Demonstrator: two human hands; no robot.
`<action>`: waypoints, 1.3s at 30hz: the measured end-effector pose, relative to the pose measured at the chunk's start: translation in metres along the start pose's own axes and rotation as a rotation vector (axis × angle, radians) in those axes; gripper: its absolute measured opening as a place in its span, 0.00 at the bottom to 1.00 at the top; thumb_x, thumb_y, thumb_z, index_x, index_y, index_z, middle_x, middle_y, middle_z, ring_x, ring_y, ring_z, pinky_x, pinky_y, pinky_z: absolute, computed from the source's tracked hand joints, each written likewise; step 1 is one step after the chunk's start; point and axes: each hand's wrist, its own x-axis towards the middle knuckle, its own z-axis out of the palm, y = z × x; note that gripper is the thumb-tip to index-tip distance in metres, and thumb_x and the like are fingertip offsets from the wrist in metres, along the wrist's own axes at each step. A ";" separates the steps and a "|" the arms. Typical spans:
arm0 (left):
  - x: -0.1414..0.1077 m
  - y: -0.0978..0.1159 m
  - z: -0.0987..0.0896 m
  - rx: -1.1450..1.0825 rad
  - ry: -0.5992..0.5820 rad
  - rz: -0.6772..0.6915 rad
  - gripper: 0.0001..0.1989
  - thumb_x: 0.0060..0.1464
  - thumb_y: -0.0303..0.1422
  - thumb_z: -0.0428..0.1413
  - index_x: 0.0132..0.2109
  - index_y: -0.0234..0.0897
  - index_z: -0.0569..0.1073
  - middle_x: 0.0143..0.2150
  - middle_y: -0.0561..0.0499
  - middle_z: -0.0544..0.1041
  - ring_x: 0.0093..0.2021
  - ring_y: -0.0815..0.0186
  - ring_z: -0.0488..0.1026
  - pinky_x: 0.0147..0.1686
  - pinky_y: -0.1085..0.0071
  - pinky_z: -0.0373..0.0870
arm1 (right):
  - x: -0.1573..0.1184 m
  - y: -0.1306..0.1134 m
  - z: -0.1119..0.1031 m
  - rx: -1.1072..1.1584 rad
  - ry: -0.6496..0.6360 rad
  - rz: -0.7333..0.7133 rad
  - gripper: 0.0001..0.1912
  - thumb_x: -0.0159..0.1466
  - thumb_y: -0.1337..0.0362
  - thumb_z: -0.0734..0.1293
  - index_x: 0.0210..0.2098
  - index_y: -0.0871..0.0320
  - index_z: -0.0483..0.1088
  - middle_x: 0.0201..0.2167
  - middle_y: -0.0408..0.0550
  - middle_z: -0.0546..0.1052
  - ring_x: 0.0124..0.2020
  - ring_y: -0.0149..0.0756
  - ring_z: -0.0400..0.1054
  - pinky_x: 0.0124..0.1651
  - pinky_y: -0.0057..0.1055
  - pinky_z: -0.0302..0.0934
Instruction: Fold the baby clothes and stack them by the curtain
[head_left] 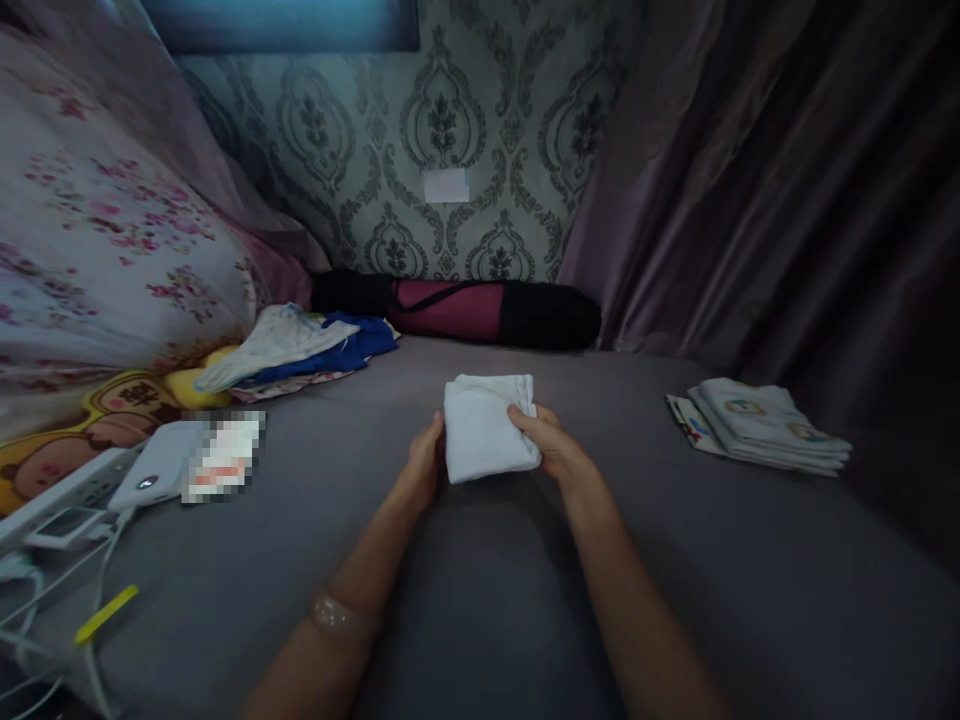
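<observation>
A white cloth (487, 430), folded into a compact square, is held up in front of me over the grey bed surface (480, 600). My left hand (425, 462) grips its left edge, with the fingers mostly hidden behind it. On the opposite side my right hand (551, 440) is closed on the right edge, thumb on the front face and fingers behind. To the right lies a stack of folded printed cloths (772, 425). At the back left is a loose pile of cloths (300, 345), white on top with blue below.
Along the wall lies a black and maroon long bag (450, 310). On the left are a power strip (67, 495), a white device (161, 465), cables, a yellow strip (106, 614) and a yellow-brown cushion (82, 440). Curtains (697, 200) hang at the right.
</observation>
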 end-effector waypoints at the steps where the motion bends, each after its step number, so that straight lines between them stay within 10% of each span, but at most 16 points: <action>1: 0.001 0.000 0.000 -0.069 -0.092 -0.075 0.30 0.55 0.56 0.44 0.49 0.38 0.73 0.47 0.41 0.78 0.48 0.54 0.74 0.46 0.59 0.70 | 0.000 0.000 -0.002 0.035 -0.020 0.037 0.10 0.56 0.63 0.69 0.37 0.61 0.73 0.28 0.47 0.78 0.26 0.33 0.71 0.29 0.26 0.64; 9: 0.001 -0.006 0.006 -0.177 -0.097 -0.250 0.18 0.52 0.41 0.54 0.44 0.32 0.74 0.44 0.39 0.79 0.45 0.55 0.76 0.42 0.63 0.74 | 0.013 0.025 -0.024 -0.255 -0.007 0.118 0.05 0.53 0.66 0.68 0.23 0.62 0.71 0.16 0.40 0.71 0.19 0.28 0.64 0.21 0.21 0.56; 22: 0.006 -0.016 -0.006 0.449 0.122 0.244 0.16 0.52 0.36 0.56 0.46 0.33 0.73 0.47 0.41 0.76 0.48 0.57 0.73 0.49 0.62 0.69 | 0.034 0.032 -0.057 -0.731 0.215 0.055 0.11 0.57 0.61 0.66 0.20 0.58 0.70 0.11 0.40 0.67 0.15 0.27 0.60 0.22 0.23 0.53; 39: 0.008 -0.029 -0.008 0.702 0.031 0.501 0.16 0.57 0.37 0.50 0.50 0.36 0.71 0.49 0.42 0.73 0.50 0.60 0.71 0.50 0.61 0.68 | 0.006 0.018 -0.019 -1.209 0.248 -0.068 0.14 0.60 0.59 0.62 0.37 0.57 0.78 0.33 0.50 0.79 0.33 0.35 0.71 0.30 0.26 0.54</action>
